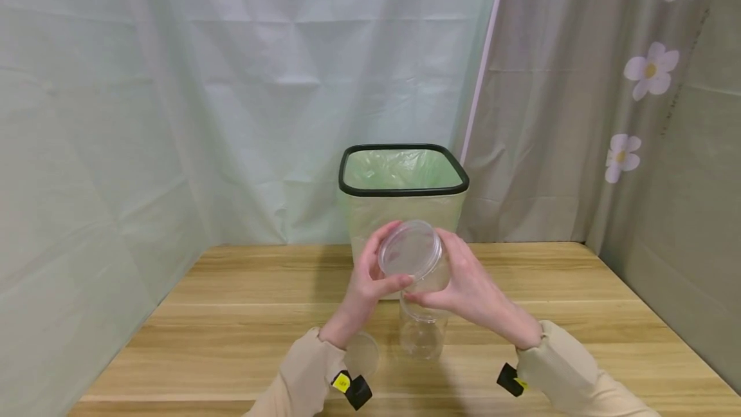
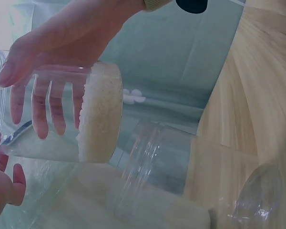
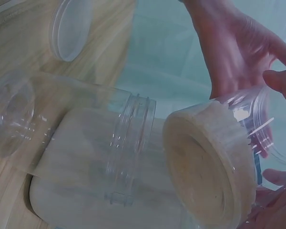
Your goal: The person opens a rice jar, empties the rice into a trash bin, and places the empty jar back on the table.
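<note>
A clear jar [image 2: 47,148] with a pale grainy layer [image 2: 102,114], like rice, at its bottom is held up tilted. My right hand [image 1: 471,282] grips its body from the right, fingers spread round the far side. At the upper end, my left hand [image 1: 367,278] holds the round clear lid [image 1: 408,250], thumb on its front edge and fingers behind it. Below stands a second clear jar [image 1: 421,336], empty and with its threaded mouth uncovered. Left of that jar, a translucent lid [image 1: 363,356] lies on the table, partly behind my left sleeve.
Behind the jars, a pale bin [image 1: 356,230] with a black rim [image 1: 403,192] and a plastic liner stands on the wooden table [image 1: 249,314]. Pale curtains [image 1: 260,82] enclose the back and sides, with white flowers on the right one.
</note>
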Demonstrator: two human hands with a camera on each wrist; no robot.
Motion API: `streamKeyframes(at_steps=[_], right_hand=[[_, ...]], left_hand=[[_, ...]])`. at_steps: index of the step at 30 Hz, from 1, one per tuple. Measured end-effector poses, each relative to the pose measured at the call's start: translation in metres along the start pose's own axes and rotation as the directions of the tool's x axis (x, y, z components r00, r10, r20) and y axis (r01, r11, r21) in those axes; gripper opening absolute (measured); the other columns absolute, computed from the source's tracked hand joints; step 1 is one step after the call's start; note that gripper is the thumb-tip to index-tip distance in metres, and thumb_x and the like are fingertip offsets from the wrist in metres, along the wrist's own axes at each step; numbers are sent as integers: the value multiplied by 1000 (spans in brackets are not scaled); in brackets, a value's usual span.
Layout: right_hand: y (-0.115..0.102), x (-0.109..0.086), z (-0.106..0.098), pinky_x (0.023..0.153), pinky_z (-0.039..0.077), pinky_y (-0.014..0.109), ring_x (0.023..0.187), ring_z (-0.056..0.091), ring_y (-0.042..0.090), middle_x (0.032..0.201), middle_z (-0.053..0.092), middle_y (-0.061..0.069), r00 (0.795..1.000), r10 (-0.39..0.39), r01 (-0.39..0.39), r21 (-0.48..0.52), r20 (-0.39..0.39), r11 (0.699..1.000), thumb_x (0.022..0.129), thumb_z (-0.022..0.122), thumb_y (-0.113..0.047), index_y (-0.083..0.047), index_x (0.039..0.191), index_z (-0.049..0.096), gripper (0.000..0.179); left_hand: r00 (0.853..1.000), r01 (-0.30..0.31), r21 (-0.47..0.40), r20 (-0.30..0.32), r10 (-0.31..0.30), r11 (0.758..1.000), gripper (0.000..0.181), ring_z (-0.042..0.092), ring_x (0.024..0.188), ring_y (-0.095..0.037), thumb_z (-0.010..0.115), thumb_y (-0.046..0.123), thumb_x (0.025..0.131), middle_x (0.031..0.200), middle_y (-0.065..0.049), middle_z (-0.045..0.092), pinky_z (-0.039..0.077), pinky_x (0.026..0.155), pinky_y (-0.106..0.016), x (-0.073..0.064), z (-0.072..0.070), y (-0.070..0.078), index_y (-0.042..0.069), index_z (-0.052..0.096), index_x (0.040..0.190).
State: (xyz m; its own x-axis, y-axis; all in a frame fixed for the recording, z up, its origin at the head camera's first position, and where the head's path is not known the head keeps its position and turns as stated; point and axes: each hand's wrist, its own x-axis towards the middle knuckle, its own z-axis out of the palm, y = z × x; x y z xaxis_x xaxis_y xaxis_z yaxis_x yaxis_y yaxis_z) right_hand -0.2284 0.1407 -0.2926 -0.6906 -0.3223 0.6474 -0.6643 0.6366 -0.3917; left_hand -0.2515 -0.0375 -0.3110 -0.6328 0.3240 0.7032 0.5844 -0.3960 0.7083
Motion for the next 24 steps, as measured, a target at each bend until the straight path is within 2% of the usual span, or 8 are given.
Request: streamKeyframes(at_steps=[5, 9, 17, 24], right_hand=[[0, 0, 0, 78, 43, 39, 101, 45, 20, 118, 46, 8, 1000, 2, -2, -1, -2, 1000, 57, 82, -43, -5, 131, 36, 95], [0, 0, 0, 78, 43, 39, 100, 46, 20, 119, 46, 9, 1000, 4, -4, -3, -3, 1000, 57, 82, -43, -4, 130, 37, 95], [1, -1, 2, 81, 42, 40, 102, 45, 19, 120, 46, 8, 1000, -2, 2, -2, 2, 1000, 58, 81, -44, -5, 131, 37, 94], [0, 0, 2, 83, 41, 41, 103, 45, 20, 120, 46, 9, 1000, -8, 8, 0, -6, 1000, 58, 81, -43, -4, 130, 37, 92]], left_hand=[[1000, 0, 7, -27, 1, 1000, 80, 38, 112, -35, 74, 28, 74, 127, -20, 40, 31, 92, -47, 0, 3, -1, -2, 30, 133], [997, 17, 23, -77, -15, 1000, 83, 39, 111, -34, 76, 32, 71, 125, -20, 41, 31, 91, -46, 0, 7, 0, -3, 29, 130], [977, 70, 108, -206, -46, 992, 85, 41, 109, -29, 81, 37, 64, 122, -14, 43, 33, 88, -45, -2, 14, 1, 0, 29, 120], [967, 80, 123, -251, -47, 989, 87, 41, 110, -27, 81, 39, 62, 124, -12, 43, 32, 89, -45, -2, 18, 0, 0, 28, 118]])
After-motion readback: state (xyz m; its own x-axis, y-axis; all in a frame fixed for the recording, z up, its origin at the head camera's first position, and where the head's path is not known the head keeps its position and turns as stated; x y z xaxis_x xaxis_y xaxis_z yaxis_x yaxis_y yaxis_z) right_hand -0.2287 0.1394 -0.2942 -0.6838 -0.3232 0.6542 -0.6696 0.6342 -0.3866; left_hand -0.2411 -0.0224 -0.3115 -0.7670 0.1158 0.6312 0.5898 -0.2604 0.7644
